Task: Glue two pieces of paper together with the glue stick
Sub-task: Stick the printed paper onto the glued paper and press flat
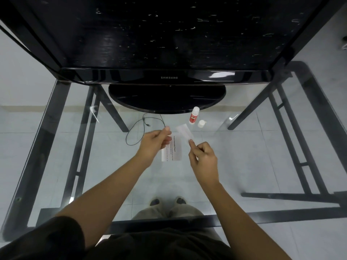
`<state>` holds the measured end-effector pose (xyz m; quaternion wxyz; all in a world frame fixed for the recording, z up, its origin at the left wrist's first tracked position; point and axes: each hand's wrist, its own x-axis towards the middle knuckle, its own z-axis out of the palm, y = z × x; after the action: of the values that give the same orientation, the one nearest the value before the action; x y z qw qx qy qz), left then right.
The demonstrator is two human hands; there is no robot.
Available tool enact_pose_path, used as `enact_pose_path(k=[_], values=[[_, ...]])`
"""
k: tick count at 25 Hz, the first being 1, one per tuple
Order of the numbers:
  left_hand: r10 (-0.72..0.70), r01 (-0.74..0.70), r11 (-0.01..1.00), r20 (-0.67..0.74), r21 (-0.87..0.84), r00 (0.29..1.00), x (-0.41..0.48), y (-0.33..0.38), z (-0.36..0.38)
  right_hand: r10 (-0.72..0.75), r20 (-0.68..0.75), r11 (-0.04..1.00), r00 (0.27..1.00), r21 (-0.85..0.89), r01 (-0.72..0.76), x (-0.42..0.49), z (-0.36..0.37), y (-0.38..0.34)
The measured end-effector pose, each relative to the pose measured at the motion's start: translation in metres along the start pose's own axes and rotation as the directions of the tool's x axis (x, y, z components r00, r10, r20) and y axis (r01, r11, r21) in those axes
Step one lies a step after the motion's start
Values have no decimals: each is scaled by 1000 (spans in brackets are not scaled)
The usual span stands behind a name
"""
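A printed paper slip [175, 149] hangs over the glass table, pinched at its top edge by my left hand [155, 142]. My right hand [203, 156] pinches the near end of a smaller plain white strip [185, 132], which points away toward the monitor and is raised above the glass. The two papers sit side by side, a little apart. A white glue stick with a red label [193, 115] stands upright beyond them, uncapped, and its white cap [201, 123] rests just to its right.
A black monitor with an oval stand [167, 98] fills the back of the glass table [244, 147]. A thin black cable [144, 126] loops on the glass left of my left hand. Black table legs and tiled floor show through the glass.
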<state>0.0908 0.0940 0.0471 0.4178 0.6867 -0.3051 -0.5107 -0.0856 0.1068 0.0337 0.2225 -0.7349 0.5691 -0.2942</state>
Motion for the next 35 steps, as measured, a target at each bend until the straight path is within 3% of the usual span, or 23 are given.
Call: enact_pose_path(k=[2, 5, 9, 11, 13, 15, 17, 18, 21, 25, 28, 31, 35], values=[[-98, 99, 995, 60, -18, 993, 0, 14, 1, -38, 22, 998, 999, -52, 39, 3, 3, -5], [-135, 137, 990, 38, -35, 990, 1, 21, 3, -128, 39, 981, 991, -141, 133, 4, 10, -13], [-109, 109, 994, -13, 4, 994, 8, 25, -4, -118, 77, 993, 990, -8, 119, 2, 10, -20], [-74, 68, 995, 76, 68, 994, 14, 32, -15, 31, -24, 975, 999, 220, -25, 6, 4, -21], [-44, 16, 990, 209, 138, 977, 19, 41, -26, 271, -85, 878, 959, 431, -209, 20, -5, -18], [-32, -35, 975, 298, 218, 954, 25, 49, -35, 381, 109, 786, 918, 485, -383, 36, -13, -11], [-37, -72, 950, 337, 305, 941, 30, 52, -38, 375, 365, 754, 852, 415, -509, 46, -16, -9], [-43, -83, 935, 342, 346, 939, 31, 52, -38, 376, 414, 739, 829, 406, -538, 47, -15, -8], [-26, -87, 937, 318, 338, 948, 30, 49, -35, 407, 400, 675, 822, 474, -565, 46, -11, -7], [-8, -11, 995, 189, 101, 982, 13, 24, -33, 464, 376, 630, 802, 496, -597, 41, -1, -3], [31, -38, 998, 127, 57, 991, -8, -12, -27, 475, 368, 693, 800, 404, -597, 32, 8, 3], [92, -95, 989, 28, 113, 995, -20, -39, -19, 415, 367, 798, 832, 293, -527, 19, 18, 9], [227, -208, 927, -25, 312, 974, -20, -53, -12, 355, 383, 840, 853, 270, -470, 7, 29, 15]])
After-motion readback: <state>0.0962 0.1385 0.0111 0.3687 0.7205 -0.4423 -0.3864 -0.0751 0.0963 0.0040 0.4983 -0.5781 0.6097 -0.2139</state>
